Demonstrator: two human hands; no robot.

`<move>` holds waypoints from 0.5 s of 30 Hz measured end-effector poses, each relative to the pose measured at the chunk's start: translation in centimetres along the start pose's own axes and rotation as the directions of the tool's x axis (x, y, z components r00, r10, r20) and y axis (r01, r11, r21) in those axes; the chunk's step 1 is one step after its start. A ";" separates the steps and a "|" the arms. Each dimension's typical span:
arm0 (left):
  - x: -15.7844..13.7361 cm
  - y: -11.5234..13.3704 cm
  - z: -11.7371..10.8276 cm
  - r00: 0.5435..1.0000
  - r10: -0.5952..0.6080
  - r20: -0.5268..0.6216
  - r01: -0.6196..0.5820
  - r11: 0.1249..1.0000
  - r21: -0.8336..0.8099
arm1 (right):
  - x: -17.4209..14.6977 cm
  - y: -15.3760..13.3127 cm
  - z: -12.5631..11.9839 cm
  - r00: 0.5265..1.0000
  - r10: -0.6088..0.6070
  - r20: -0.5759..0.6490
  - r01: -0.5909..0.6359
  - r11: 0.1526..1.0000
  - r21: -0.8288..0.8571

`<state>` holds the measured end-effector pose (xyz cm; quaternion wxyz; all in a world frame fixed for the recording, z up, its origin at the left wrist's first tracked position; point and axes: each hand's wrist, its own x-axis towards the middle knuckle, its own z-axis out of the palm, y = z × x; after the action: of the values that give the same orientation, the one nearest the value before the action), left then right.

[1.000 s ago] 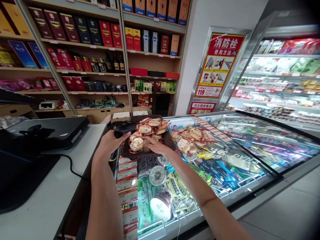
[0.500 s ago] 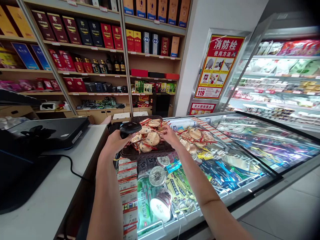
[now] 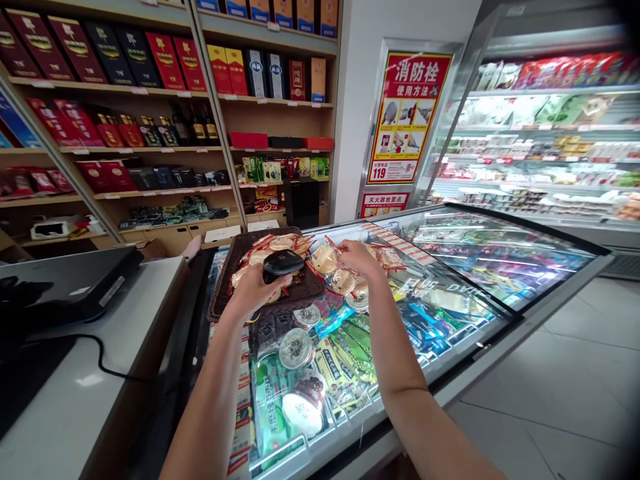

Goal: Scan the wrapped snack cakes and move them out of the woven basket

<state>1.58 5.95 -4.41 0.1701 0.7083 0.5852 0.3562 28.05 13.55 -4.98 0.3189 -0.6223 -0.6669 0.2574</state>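
My left hand [image 3: 250, 292] grips a black handheld barcode scanner [image 3: 283, 263], its head over a dark brown woven basket [image 3: 219, 297]. Round, flat biscuits [image 3: 280, 241] in clear wrappers with red edges fill part of that basket. To its right, my right hand [image 3: 359, 259] pinches the edge of one wrapped biscuit [image 3: 325, 258]. Just below it lies a loose pile of the same wrapped biscuits [image 3: 344, 281] on the freezer's glass top [image 3: 435, 267]. The hand and forearm hide part of the pile.
Under the glass are ice cream tubs [image 3: 304, 403] and bagged ices [image 3: 273, 397]. A counter [image 3: 95, 387] with a dark flat device [image 3: 70, 280] and a cable runs along the left. Behind stand shelves of boxes [image 3: 165, 60]; a lit refrigerated display [image 3: 545, 133] is at the right.
My right hand has moved from the basket to the right-hand pile and holds a wrapped biscuit there. The scanner is now over the basket's front part. The view has shifted rightward.
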 end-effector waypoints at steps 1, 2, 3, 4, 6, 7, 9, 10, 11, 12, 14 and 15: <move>0.1 -0.1 0.1 1.000 -0.007 0.011 0.007 1.000 0.027 | 0.0 0.3 -0.3 1.000 0.011 0.012 -0.011 1.000 0.019; 0.1 -0.1 0.2 0.999 -0.023 0.030 0.021 0.999 0.041 | 0.0 0.6 -0.6 1.000 0.018 0.021 -0.019 0.999 0.043; 0.2 -0.1 0.3 0.998 -0.038 0.053 0.036 0.998 0.043 | -0.1 0.8 -0.8 0.999 0.020 0.025 -0.021 0.997 0.068; 0.2 -0.1 0.4 0.996 -0.048 0.072 0.045 0.998 0.039 | -0.2 0.9 -1.0 1.000 0.017 0.026 -0.019 0.996 0.091; 0.2 0.1 0.5 0.994 -0.047 0.095 0.044 0.999 0.031 | -0.3 1.0 -1.3 1.000 0.006 0.031 -0.010 0.993 0.120; 0.2 0.2 0.6 0.994 -0.044 0.101 0.041 0.999 0.032 | -0.3 1.1 -1.5 0.999 0.003 0.035 -0.008 0.992 0.126; 0.1 0.5 0.6 0.993 -0.047 0.109 0.043 0.999 0.031 | -0.3 1.2 -1.8 0.999 0.015 0.033 -0.019 0.995 0.096; 0.0 0.6 0.5 0.992 -0.046 0.117 0.044 0.999 0.020 | -0.2 1.4 -2.1 1.000 0.027 0.016 -0.028 0.998 0.062; 0.0 0.6 0.3 0.992 -0.044 0.118 0.043 0.999 0.006 | 0.0 1.8 -2.3 0.999 0.039 -0.009 -0.039 0.999 0.024; -0.1 0.6 0.0 0.993 -0.042 0.110 0.043 0.999 -0.002 | 0.2 2.4 -2.6 0.998 0.055 -0.034 -0.055 0.998 -0.010; -0.2 0.4 -0.6 0.995 -0.059 0.081 0.059 0.998 0.008 | 0.7 4.2 -3.1 0.992 0.111 -0.056 -0.115 0.991 -0.069; -0.2 0.2 -1.1 0.994 -0.083 0.073 0.081 0.996 0.021 | 1.0 5.3 -3.3 0.988 0.138 -0.073 -0.144 0.986 -0.083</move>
<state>0.99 5.50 -3.57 0.1993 0.6979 0.6104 0.3172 34.05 14.90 -6.62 0.2942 -0.6897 -0.6209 0.2287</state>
